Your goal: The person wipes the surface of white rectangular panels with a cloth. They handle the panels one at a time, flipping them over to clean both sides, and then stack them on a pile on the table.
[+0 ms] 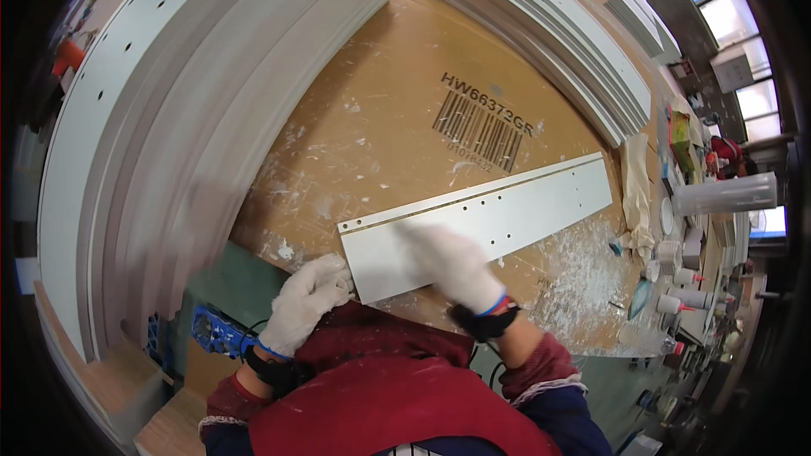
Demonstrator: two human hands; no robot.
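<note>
A long white panel (541, 203) with a narrow groove and several small drilled holes lies at a slant on a brown cardboard sheet (372, 135). My left hand (308, 297), in a white knit glove, is at the panel's near left end, its fingers bent and closed against the corner; the fingertips are partly hidden. Over the left half of the panel is my right hand (460, 270), gloved the same way and smeared by motion. Whether its fingers touch the surface or hold anything is too blurred to tell.
Tall white boards (194, 110) stand stacked at the left, and another panel stack (557, 25) rises at the far right. White flakes litter the cardboard near its right edge. Small bottles (672, 304), a clear cylinder (726, 194) and crumpled tan paper (638, 194) are on the right.
</note>
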